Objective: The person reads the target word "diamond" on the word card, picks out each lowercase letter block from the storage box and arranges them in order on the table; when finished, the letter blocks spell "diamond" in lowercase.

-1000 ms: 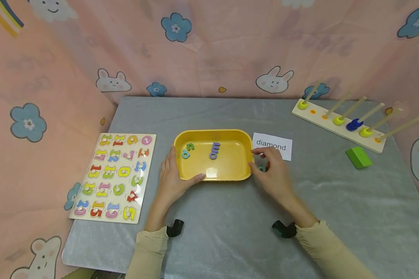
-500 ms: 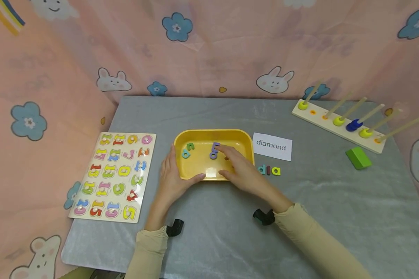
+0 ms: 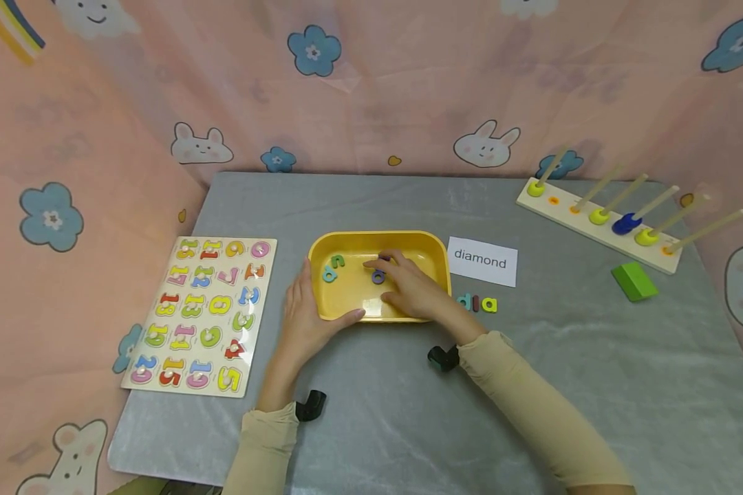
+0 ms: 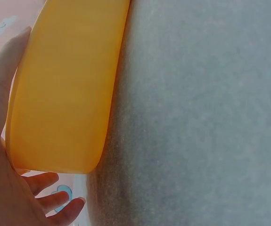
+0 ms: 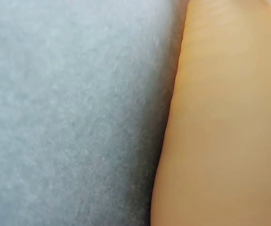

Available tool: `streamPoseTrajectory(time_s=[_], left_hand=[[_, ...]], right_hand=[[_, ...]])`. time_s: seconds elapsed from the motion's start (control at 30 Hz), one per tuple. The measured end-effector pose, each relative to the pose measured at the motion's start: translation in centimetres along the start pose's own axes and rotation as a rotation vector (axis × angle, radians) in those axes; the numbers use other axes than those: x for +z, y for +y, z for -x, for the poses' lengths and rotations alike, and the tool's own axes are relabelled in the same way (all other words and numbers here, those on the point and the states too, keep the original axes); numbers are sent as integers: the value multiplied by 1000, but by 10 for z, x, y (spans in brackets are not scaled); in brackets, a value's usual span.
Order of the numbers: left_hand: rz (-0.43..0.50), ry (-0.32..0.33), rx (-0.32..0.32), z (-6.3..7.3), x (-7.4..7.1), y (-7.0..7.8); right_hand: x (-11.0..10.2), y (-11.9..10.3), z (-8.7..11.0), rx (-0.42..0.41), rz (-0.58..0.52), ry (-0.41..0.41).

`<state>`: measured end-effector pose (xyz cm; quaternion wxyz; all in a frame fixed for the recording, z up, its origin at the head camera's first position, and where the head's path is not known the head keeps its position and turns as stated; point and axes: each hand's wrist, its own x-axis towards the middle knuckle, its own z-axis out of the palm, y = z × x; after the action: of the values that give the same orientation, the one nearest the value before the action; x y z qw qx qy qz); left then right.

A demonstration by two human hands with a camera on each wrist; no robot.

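Note:
In the head view, my left hand [image 3: 312, 309] rests against the lower left corner of the yellow tray [image 3: 378, 237], its thumb along the near rim. The left wrist view shows its fingers [image 4: 55, 201] spread past the tray's end. My right hand [image 3: 411, 285] reaches into the tray, thumb and index finger apart around a purple letter o [image 3: 378, 276]. A purple letter m [image 3: 384, 258] lies mostly hidden under those fingers. Farther left in the tray are a green letter n [image 3: 338, 260] and a teal letter d [image 3: 329, 273]. Only tray wall and table appear in the right wrist view.
Right of the tray, a card [image 3: 483, 261] reads "diamond", with teal d, dark red i and yellow-green a letters [image 3: 489, 304] below it. A number puzzle board [image 3: 207, 316] lies left. A peg stand [image 3: 600, 225] and green block [image 3: 634, 281] are at right.
My right hand has moved left from the tray's right edge into the tray, uncovering the letters d, i, a on the table. My left hand has stayed at the tray's corner.

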<state>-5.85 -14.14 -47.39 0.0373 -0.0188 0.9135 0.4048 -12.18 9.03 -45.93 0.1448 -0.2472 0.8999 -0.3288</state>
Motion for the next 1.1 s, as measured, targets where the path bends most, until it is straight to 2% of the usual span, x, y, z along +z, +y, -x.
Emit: streamPoseTrajectory(time_s=[0.37,1.1], left_hand=[[2,-8,-13,1,1,0],[3,-2,-7,1,0,0]], right_hand=[[5,2,-9,62,15,46],[6,2,-11,122,13,60]])
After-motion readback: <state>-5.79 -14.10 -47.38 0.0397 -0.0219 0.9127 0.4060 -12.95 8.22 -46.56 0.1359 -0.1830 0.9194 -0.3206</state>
